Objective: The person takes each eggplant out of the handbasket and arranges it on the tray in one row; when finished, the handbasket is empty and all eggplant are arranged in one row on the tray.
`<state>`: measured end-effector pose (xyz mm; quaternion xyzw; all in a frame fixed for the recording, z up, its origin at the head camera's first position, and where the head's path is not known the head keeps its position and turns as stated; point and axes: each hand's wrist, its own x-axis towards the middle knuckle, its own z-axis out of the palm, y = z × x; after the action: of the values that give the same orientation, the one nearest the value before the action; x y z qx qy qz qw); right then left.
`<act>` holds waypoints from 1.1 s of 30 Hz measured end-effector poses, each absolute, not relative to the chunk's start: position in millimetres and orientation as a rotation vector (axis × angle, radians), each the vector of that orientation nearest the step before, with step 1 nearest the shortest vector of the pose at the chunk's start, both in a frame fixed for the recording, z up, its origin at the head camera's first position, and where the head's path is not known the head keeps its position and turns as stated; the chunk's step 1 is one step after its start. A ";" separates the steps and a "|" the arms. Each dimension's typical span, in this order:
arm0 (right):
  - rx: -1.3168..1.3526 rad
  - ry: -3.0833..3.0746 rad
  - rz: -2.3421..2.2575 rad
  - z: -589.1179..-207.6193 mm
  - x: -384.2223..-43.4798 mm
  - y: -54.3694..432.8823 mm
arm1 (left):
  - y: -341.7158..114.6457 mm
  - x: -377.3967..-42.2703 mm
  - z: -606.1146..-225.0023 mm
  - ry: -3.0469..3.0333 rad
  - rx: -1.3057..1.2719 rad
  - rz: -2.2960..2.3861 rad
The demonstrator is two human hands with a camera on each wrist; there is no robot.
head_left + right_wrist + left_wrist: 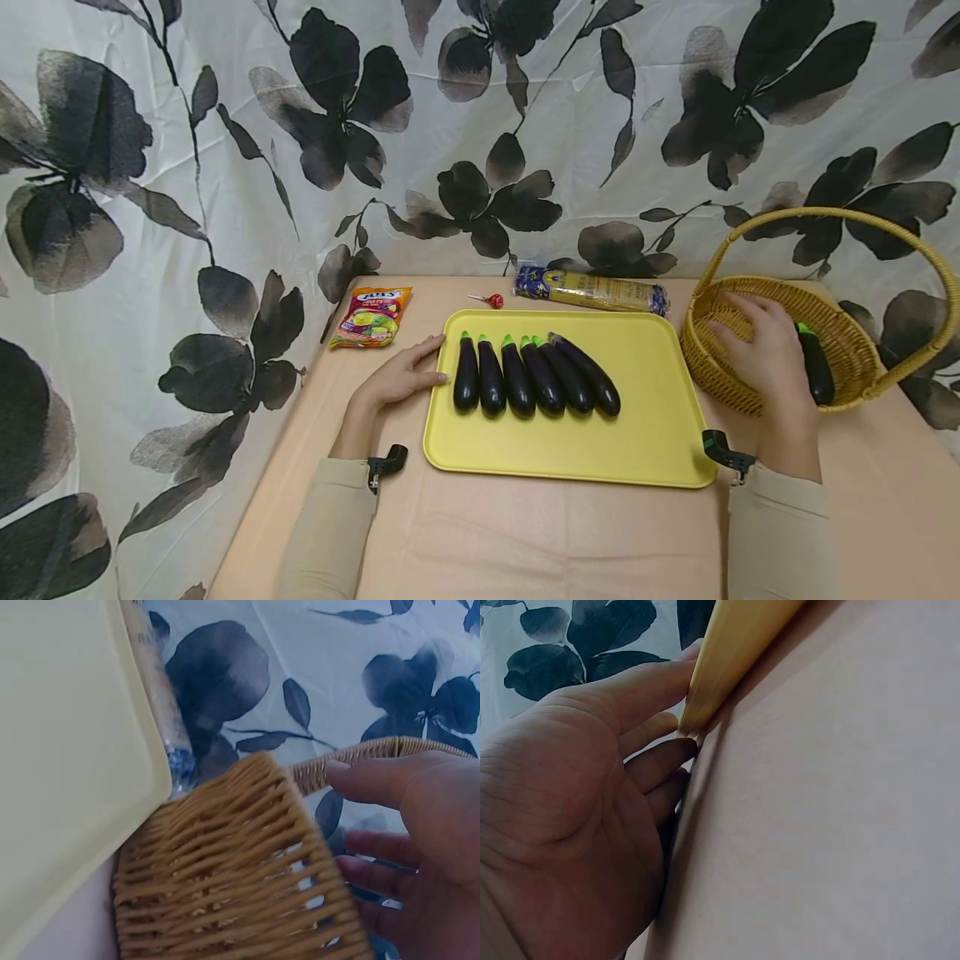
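A yellow tray (652, 433) lies on the table, bearing several dark eggplants (519, 382) in a row, green caps towards the far edge. At the tray's left edge my left hand (397, 375) touches the rim with extended fingers, as the left wrist view also shows. My right hand (768, 342) reaches inside the wicker basket (851, 350) at right. Beside it another eggplant (817, 367) leans within the basket. In the right wrist view, the thumb and fingers (375, 874) are spread apart past the basket wall (232, 877), and no held thing shows.
A colourful snack packet (371, 317) lies at the table's back left. A red lollipop (495, 301) and a pack of spaghetti (592, 290) lie behind the tray. The basket's tall handle (825, 213) arches above it. A floral cloth (480, 133) hangs behind the table.
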<state>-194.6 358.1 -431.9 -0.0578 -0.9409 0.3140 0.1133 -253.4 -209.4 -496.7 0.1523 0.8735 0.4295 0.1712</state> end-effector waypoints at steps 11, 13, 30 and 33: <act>-0.419 -2.880 0.715 -443.2 -190.6 377.4 | -208.6 -253.6 -495.7 2.479 0.426 1.218; -0.441 -2.895 0.713 -443.8 -190.0 379.1 | -208.4 -253.5 -495.7 2.477 0.428 1.218; -0.520 -3.042 0.680 -449.8 -187.8 390.9 | -208.2 -253.9 -497.3 2.490 0.435 1.207; -0.507 -3.056 0.702 -449.8 -187.7 391.8 | -208.3 -253.4 -496.6 2.492 0.429 1.205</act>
<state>-187.7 391.8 -449.8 -0.1595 -0.9620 0.2211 -0.0173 -253.4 -208.3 -496.6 0.1511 0.8768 0.4239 0.1694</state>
